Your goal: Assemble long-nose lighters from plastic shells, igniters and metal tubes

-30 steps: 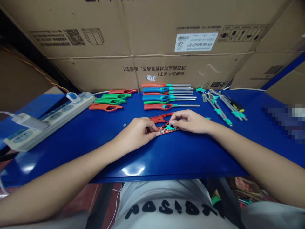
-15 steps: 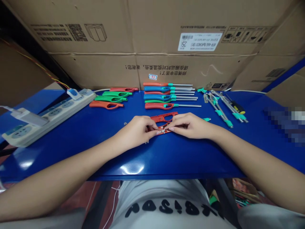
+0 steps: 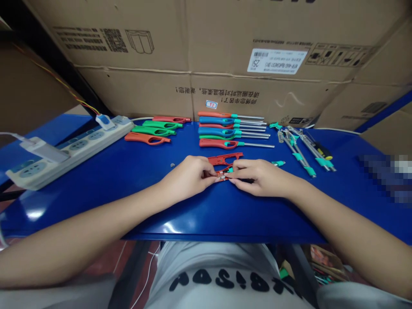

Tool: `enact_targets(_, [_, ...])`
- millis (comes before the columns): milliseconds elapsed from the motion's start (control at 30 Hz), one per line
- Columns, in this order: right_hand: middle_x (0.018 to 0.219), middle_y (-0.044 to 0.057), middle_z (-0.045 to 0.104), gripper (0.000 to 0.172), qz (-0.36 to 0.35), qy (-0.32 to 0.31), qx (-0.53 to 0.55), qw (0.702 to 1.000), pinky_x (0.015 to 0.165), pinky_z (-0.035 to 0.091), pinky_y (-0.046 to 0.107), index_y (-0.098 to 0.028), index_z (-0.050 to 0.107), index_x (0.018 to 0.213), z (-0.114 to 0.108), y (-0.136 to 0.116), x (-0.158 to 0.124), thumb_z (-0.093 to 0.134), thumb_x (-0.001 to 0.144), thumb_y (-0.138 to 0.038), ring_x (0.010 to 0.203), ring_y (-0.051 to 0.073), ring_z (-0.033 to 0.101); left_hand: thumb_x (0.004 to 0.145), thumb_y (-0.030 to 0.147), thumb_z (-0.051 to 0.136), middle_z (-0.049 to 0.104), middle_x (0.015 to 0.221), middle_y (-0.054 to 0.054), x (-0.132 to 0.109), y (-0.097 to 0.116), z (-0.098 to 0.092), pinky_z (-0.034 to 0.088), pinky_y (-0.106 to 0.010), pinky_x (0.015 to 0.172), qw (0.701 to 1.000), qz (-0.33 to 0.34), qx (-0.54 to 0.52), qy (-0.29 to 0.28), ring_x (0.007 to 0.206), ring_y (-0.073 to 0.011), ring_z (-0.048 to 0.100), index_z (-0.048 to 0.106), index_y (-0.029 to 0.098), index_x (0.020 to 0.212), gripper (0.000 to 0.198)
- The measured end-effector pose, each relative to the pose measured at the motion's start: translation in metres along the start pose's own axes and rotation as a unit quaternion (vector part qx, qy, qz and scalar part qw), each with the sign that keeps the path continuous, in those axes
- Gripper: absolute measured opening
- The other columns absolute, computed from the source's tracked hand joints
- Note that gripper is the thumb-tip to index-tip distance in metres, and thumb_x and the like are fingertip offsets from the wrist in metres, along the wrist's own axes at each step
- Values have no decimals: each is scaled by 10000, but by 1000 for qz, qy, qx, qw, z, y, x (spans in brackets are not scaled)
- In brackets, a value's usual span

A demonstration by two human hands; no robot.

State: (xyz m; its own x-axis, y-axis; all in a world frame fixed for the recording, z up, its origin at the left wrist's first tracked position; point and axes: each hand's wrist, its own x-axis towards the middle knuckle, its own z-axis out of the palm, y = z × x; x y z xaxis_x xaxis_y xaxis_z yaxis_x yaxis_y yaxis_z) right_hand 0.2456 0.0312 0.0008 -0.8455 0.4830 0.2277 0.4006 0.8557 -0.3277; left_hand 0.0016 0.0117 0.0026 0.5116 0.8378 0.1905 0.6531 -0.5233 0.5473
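Note:
Straight ahead on the blue table, my left hand (image 3: 193, 177) grips a red lighter housing half (image 3: 222, 175) with its thumb and fingertips. From the right, my right hand (image 3: 262, 178) has its fingers closed at the same half, over small white and metal parts lying inside; the fingers partly hide these. A teal piece shows beside the right fingertips. Just behind lies the other red housing half (image 3: 222, 159), its inner side up. A metal lighter tube with a teal end (image 3: 278, 163) sticks out beyond my right hand.
Several lighters with metal tubes (image 3: 220, 143) lie stacked in a row behind. Tubeless lighter handles (image 3: 144, 138) and a power strip (image 3: 74, 150) are to the left. Teal-ended tubes (image 3: 299, 156) and a screwdriver (image 3: 323, 151) lie right. Small screws (image 3: 172, 165) sit near my left hand.
The view has shifted slightly. The fingers of my right hand have moved a little on the housing half, and the teal piece there now shows. Both hands stay at the housing half.

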Motion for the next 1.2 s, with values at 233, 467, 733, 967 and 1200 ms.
enact_targets(233, [933, 59, 682, 289, -16, -18, -65, 998, 648, 438, 257, -182, 755, 1072, -3, -4, -1, 484, 1012, -265, 730, 133, 619, 863, 218, 742, 725, 781, -33, 0, 0, -1, 434, -244, 608, 1000, 15, 13, 8, 636, -125, 614, 795, 157, 845, 82])
enact_targets(467, [1027, 72, 703, 306, -27, 2, -129, 991, 618, 431, 266, -200, 731, 1157, -1, -3, -3, 479, 1012, -296, 758, 149, 647, 869, 252, 737, 726, 811, -37, -1, 0, -1, 460, -248, 638, 999, 31, 24, 8, 672, -139, 629, 787, 169, 854, 98])
enact_targets(733, [1079, 98, 685, 328, -3, -26, -117, 993, 672, 464, 289, -194, 710, 1209, 0, -7, -2, 496, 1006, -337, 876, 193, 664, 863, 225, 760, 725, 822, -32, 0, -1, -1, 465, -250, 674, 1000, 25, 18, 6, 670, -130, 623, 783, 166, 856, 64])
enact_targets(967, [1029, 86, 678, 303, -9, -35, -94, 995, 674, 446, 280, -193, 729, 1163, -3, -6, -2, 491, 1009, -301, 829, 172, 641, 854, 211, 760, 704, 789, -21, 2, -3, 0, 440, -236, 623, 1000, 10, -4, 11, 611, -106, 580, 769, 159, 826, 59])
enact_targets(1200, [1041, 87, 681, 301, -4, -36, -83, 996, 689, 463, 282, -196, 727, 1171, -3, -6, -2, 499, 1000, -296, 830, 175, 647, 814, 233, 787, 707, 735, -14, 5, -5, 0, 421, -224, 574, 998, -39, -53, -3, 578, -100, 564, 782, 161, 798, 74])
